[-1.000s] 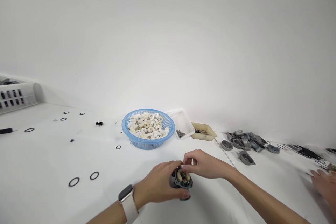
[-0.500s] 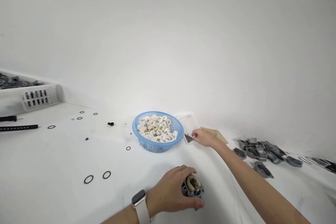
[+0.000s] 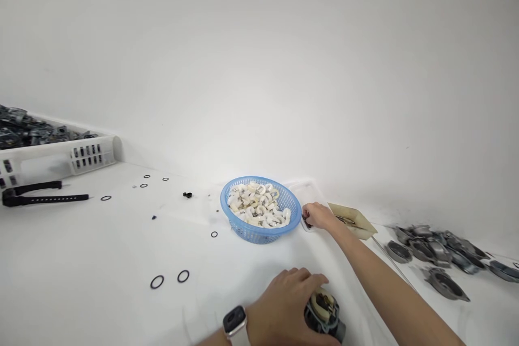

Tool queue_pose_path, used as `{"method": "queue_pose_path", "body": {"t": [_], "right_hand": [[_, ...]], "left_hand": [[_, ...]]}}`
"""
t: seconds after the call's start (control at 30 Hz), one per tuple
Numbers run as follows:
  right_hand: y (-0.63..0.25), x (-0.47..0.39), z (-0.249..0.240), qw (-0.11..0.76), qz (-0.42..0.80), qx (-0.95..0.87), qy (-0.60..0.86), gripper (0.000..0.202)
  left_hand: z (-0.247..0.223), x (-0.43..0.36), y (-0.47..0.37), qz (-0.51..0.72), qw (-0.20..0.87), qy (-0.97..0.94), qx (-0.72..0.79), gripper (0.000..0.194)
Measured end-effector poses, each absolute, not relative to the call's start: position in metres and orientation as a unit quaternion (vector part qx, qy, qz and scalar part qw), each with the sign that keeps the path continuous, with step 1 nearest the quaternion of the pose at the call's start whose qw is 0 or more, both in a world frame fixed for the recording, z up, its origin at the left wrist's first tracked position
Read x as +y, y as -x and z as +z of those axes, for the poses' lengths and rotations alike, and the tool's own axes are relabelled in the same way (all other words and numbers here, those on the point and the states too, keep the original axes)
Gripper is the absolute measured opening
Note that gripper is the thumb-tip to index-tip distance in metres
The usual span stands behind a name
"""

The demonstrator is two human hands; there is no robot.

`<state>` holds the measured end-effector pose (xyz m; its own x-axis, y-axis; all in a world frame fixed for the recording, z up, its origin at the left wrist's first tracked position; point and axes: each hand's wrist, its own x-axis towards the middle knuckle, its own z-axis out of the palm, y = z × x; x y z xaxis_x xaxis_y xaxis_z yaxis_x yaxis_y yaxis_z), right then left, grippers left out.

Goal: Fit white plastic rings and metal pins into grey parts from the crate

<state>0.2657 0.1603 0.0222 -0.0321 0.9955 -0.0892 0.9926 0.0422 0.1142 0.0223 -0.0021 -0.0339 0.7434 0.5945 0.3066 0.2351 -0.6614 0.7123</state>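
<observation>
Compared with a second ago, the right hand is now working at the small white tray rather than at the mouth of the dark metal housing; the whole view is also shifting, so things are appearing further right.

The housing is sitting low in view, with its open face tilting upward and a cream C-shaped piece showing inside. The left hand is wrapping around it from nine o'clock, thumb along the lower edge, and is plainly the nearer one. From the housing, the right hand is reaching out at twelve o'clock, well apart, its fingers bunching over small metal pieces in the tray. A stub on the housing is pointing toward four o'clock, but no clear long axis is showing.

Further out, a blue basket of white curved pieces is standing at eleven o'clock, a beige tray at one, and a heap of grey metal parts is lying on the desk at two.

The right fingers are hiding their own tips, so I cannot tell whether they are pinching anything. The left palm is covering one side of the housing, and the lower frame edge is cutting off the left thumb.
</observation>
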Motion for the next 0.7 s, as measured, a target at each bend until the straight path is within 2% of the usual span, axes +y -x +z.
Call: {"method": "queue_pose_path", "body": {"t": [0.43,0.7], "right_hand": [[-0.272,0.157,0.017,0.035,-0.005,0.747,-0.664,0.031],[-0.276,0.154,0.024,-0.018,-0.002,0.749,-0.662,0.03]], "left_hand": [[-0.023,-0.004,-0.021,0.274,0.233,-0.889,0.283,0.082],[-0.021,-0.004,-0.022,0.298,0.228,-0.883,0.281,0.072]]}}
